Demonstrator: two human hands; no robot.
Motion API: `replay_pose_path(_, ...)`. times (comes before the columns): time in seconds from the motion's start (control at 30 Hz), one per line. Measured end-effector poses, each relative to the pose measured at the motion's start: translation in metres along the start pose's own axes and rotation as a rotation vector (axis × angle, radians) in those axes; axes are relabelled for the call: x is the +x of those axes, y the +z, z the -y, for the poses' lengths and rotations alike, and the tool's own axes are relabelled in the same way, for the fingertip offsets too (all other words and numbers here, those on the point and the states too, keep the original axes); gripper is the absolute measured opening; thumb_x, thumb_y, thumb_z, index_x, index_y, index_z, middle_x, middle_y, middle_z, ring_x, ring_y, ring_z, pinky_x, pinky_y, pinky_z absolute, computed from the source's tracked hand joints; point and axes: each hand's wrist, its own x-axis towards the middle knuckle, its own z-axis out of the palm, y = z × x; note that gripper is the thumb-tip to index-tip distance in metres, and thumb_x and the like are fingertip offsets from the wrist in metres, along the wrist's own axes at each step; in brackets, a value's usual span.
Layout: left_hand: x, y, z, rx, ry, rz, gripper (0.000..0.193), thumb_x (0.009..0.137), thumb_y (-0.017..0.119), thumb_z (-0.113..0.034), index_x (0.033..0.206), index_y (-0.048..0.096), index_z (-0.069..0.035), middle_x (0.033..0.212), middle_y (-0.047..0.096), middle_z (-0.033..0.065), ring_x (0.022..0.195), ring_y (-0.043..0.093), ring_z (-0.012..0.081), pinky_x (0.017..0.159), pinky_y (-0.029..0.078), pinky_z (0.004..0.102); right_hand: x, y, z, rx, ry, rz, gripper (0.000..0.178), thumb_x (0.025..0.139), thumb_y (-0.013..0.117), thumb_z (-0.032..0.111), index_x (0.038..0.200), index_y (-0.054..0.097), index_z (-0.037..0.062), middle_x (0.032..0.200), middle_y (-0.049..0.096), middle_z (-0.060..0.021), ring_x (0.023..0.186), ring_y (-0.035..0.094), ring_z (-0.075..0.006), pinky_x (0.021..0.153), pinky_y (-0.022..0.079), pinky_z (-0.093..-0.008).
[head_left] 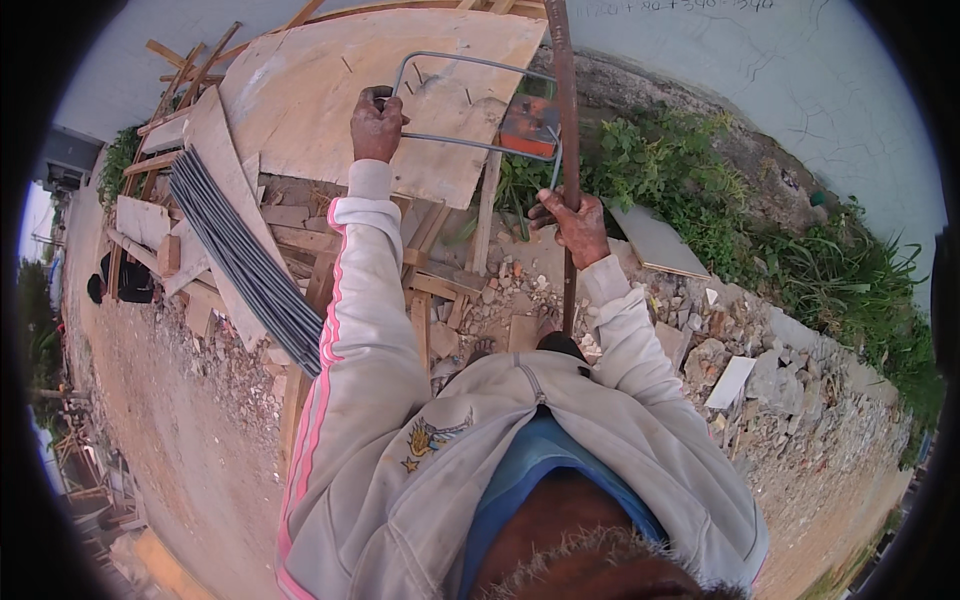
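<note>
My left hand is closed on the left end of a bent grey steel-rod frame, a long open rectangle held above a plywood sheet. The frame's right end reaches a long rusty brown bar, where its rod ends cross. My right hand is closed over that bar, lower down. One rod end points down at my right fingers, and whether they also pinch it is hard to see. Beneath the frame's right end sits an orange-red block.
Several nails stick up from the plywood sheet. A bundle of dark ribbed rods lies on boards at left. Rubble and green weeds border the wall at right. Timber supports stand under the sheet.
</note>
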Motion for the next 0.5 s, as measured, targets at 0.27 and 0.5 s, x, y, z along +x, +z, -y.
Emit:
replay_pose_path(0.27, -0.103, -0.009, -0.026, -0.481, -0.304, -0.002, 0.018, 0.098, 0.06, -0.016, 0.106, 0.06, 0.0, 0.074, 0.063, 0.0062, 0.066, 0.064, 0.0166, 0.065, 0.055, 0.0314, 0.075, -0.074, 0.063, -0.301, -0.034, 0.121, 0.033, 0.091, 0.078, 0.028, 0.096, 0.066, -0.0027, 0.069, 0.065, -0.0067, 0.062, 0.067, -0.015, 0.052, 0.053, -0.0291)
replay_pose_path(0.5, -0.18, 0.016, -0.045, -0.634, -0.497, -0.193, 0.014, 0.097, 0.061, -0.014, 0.103, 0.061, -0.001, 0.084, 0.066, 0.0062, 0.073, 0.065, 0.0179, 0.072, 0.055, 0.0342, 0.129, -0.084, 0.073, -0.472, -0.002, 0.187, 0.033, 0.091, 0.078, 0.03, 0.092, 0.067, -0.0005, 0.066, 0.062, -0.0034, 0.055, 0.059, -0.0117, 0.048, 0.049, -0.0296)
